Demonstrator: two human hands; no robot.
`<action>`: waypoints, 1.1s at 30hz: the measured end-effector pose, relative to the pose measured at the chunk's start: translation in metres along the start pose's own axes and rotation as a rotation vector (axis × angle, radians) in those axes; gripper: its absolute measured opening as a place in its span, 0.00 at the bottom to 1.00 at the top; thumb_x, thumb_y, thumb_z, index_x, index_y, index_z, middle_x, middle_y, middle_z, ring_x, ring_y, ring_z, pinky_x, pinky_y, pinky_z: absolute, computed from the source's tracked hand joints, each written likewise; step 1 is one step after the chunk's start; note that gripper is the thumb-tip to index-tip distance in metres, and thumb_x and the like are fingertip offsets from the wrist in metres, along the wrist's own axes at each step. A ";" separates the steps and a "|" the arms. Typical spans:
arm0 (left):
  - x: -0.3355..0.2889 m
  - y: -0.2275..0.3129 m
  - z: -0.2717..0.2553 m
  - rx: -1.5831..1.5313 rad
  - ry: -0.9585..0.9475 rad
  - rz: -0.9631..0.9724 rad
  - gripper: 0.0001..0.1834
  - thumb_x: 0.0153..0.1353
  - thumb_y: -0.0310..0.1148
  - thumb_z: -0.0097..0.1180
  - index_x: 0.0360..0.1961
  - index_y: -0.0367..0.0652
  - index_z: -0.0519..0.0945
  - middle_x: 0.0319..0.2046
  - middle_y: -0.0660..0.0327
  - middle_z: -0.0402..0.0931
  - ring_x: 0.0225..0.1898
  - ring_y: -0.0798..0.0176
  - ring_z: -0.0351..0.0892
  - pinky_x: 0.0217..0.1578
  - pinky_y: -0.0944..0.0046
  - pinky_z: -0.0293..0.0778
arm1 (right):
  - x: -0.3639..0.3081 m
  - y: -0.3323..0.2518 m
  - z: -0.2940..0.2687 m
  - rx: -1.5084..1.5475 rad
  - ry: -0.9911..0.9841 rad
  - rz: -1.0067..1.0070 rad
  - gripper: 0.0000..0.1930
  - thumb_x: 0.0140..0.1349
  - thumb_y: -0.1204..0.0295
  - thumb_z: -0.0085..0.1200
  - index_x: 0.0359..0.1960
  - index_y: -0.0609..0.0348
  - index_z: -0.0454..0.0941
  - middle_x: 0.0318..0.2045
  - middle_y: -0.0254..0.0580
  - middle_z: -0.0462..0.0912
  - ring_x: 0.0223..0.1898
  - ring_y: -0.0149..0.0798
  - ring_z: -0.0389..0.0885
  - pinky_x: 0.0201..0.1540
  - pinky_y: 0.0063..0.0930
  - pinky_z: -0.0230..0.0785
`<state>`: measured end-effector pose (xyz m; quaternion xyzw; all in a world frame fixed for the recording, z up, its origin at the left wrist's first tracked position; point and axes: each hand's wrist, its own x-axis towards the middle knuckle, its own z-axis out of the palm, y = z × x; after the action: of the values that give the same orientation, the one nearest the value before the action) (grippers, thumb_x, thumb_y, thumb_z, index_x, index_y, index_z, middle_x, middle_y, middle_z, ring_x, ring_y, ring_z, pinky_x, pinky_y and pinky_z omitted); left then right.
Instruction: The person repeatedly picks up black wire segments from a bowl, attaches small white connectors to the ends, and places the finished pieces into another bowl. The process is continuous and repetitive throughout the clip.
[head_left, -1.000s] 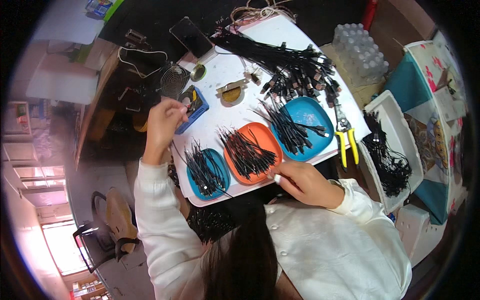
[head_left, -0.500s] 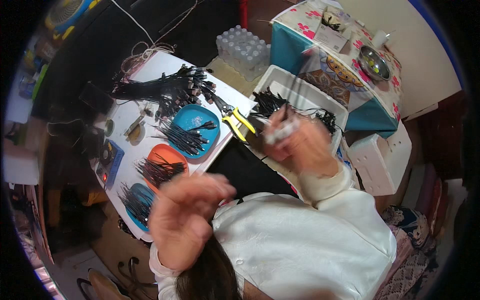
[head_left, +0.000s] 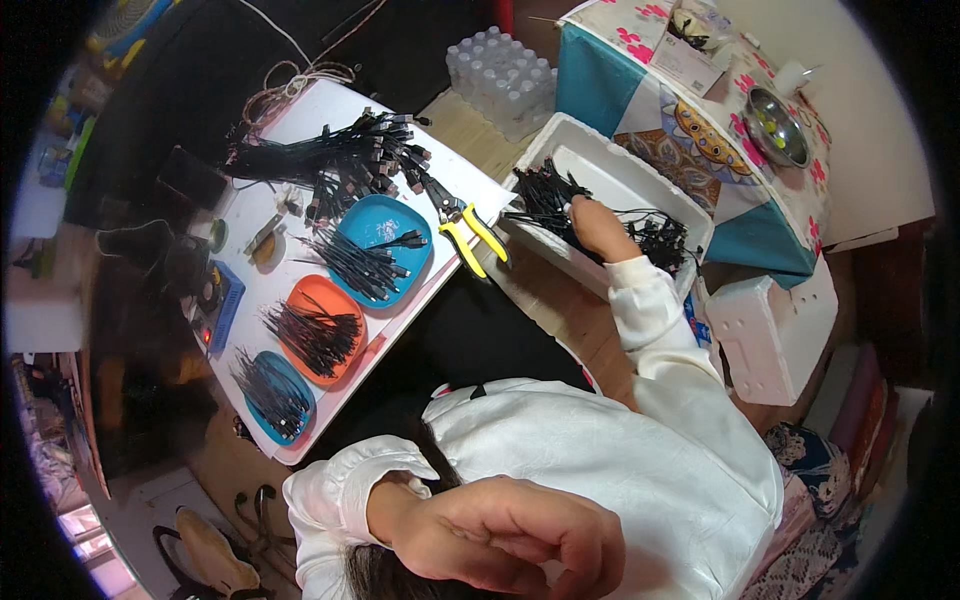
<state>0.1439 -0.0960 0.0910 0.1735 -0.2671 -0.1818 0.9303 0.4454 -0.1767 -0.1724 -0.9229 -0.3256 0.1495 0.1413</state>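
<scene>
My right hand point(head_left: 603, 230) is down inside a white foam box point(head_left: 590, 142), its fingers closed among black cables point(head_left: 548, 188); the fingertips are partly hidden. A white covering shows on one finger. Close to my body, my left hand point(head_left: 510, 535) hangs with its fingers curled in, and I see nothing in it. On the white table lie a bundle of black USB cables point(head_left: 340, 155) and yellow-handled pliers point(head_left: 470, 240). Short black cable pieces fill a large blue tray point(head_left: 413, 215), an orange tray point(head_left: 350, 367) and a smaller blue tray point(head_left: 268, 370).
A blue device point(head_left: 228, 310) with a red light stands at the table's left edge. Wrapped bottles point(head_left: 500, 75) sit behind the foam box. To the right are a cloth-covered table point(head_left: 690, 150) with a metal bowl point(head_left: 777, 127) and another foam box point(head_left: 765, 340).
My right hand has gone from above the foam box's near edge down into the cables. My left hand has dropped from beside the trays toward my body, uncovering the smaller trays.
</scene>
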 end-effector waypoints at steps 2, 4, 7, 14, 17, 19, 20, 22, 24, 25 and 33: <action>0.005 0.000 -0.007 0.037 -0.014 0.043 0.05 0.61 0.20 0.45 0.33 0.34 0.75 0.37 0.49 0.74 0.39 0.53 0.72 0.43 0.57 0.68 | 0.004 -0.003 0.027 -0.122 0.085 -0.006 0.14 0.63 0.61 0.52 0.38 0.60 0.77 0.37 0.52 0.83 0.40 0.57 0.81 0.40 0.53 0.74; 0.008 -0.001 -0.009 0.073 0.022 0.111 0.05 0.60 0.20 0.45 0.32 0.34 0.75 0.36 0.50 0.74 0.39 0.53 0.72 0.42 0.57 0.68 | 0.003 -0.011 0.042 -0.219 0.274 -0.067 0.21 0.56 0.56 0.62 0.42 0.58 0.75 0.40 0.43 0.77 0.47 0.47 0.76 0.43 0.46 0.73; 0.008 -0.005 -0.006 -0.006 0.041 0.191 0.06 0.60 0.20 0.45 0.31 0.34 0.75 0.34 0.50 0.74 0.38 0.52 0.72 0.41 0.57 0.69 | 0.004 -0.020 0.053 -0.186 0.347 -0.224 0.20 0.53 0.60 0.65 0.41 0.58 0.74 0.38 0.42 0.76 0.45 0.48 0.75 0.42 0.46 0.72; -0.010 0.006 -0.008 0.178 -0.032 0.388 0.08 0.63 0.22 0.44 0.33 0.33 0.76 0.35 0.50 0.76 0.37 0.52 0.74 0.40 0.56 0.70 | 0.022 -0.012 0.066 -0.169 0.377 -0.166 0.12 0.54 0.70 0.60 0.35 0.61 0.72 0.36 0.49 0.75 0.40 0.54 0.75 0.41 0.46 0.72; -0.021 0.006 0.005 0.224 0.034 0.457 0.09 0.66 0.22 0.43 0.34 0.32 0.76 0.34 0.51 0.76 0.36 0.52 0.75 0.40 0.56 0.71 | 0.024 -0.012 0.073 -0.179 0.372 -0.236 0.16 0.51 0.66 0.65 0.36 0.60 0.73 0.37 0.47 0.74 0.42 0.52 0.75 0.43 0.44 0.72; -0.033 0.010 0.012 0.206 0.023 0.444 0.10 0.67 0.21 0.41 0.34 0.32 0.76 0.34 0.51 0.76 0.36 0.52 0.75 0.40 0.55 0.70 | 0.026 -0.011 0.079 -0.193 0.332 -0.259 0.20 0.49 0.64 0.69 0.37 0.60 0.74 0.38 0.48 0.74 0.45 0.52 0.74 0.44 0.43 0.72; -0.040 0.011 0.014 0.198 0.018 0.437 0.10 0.68 0.21 0.41 0.34 0.32 0.76 0.34 0.51 0.76 0.36 0.52 0.75 0.40 0.55 0.70 | 0.028 -0.010 0.083 -0.212 0.321 -0.219 0.20 0.49 0.63 0.68 0.38 0.61 0.74 0.39 0.49 0.73 0.45 0.53 0.73 0.45 0.43 0.72; -0.052 0.014 0.017 0.206 -0.011 0.448 0.10 0.68 0.22 0.42 0.34 0.32 0.76 0.34 0.51 0.76 0.36 0.52 0.75 0.40 0.55 0.70 | 0.032 -0.005 0.088 -0.236 0.347 -0.213 0.20 0.49 0.63 0.68 0.38 0.61 0.74 0.40 0.49 0.73 0.45 0.53 0.73 0.44 0.44 0.72; -0.065 0.014 0.021 0.224 -0.025 0.477 0.09 0.69 0.24 0.43 0.35 0.32 0.76 0.34 0.52 0.76 0.36 0.53 0.75 0.40 0.54 0.70 | 0.036 -0.002 0.088 -0.255 0.287 -0.154 0.19 0.50 0.63 0.68 0.37 0.62 0.75 0.42 0.51 0.73 0.47 0.53 0.72 0.44 0.45 0.72; -0.076 0.016 0.025 0.233 -0.021 0.482 0.09 0.69 0.26 0.44 0.36 0.33 0.76 0.35 0.52 0.77 0.36 0.53 0.75 0.40 0.54 0.70 | 0.037 -0.003 0.082 -0.273 0.286 -0.131 0.19 0.50 0.64 0.68 0.37 0.62 0.75 0.40 0.52 0.75 0.46 0.54 0.74 0.45 0.46 0.72; -0.225 0.029 0.022 1.324 1.727 0.574 0.03 0.62 0.21 0.51 0.35 0.35 0.76 0.30 0.57 0.76 0.28 0.62 0.74 0.30 0.65 0.69 | -0.035 -0.146 -0.034 0.313 0.468 -0.418 0.06 0.63 0.75 0.54 0.37 0.64 0.77 0.30 0.50 0.80 0.30 0.45 0.80 0.34 0.34 0.71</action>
<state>-0.0395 0.0215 0.0236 0.6330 0.3929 0.3977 0.5355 0.3507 -0.0956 -0.0829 -0.8128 -0.4393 -0.0503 0.3792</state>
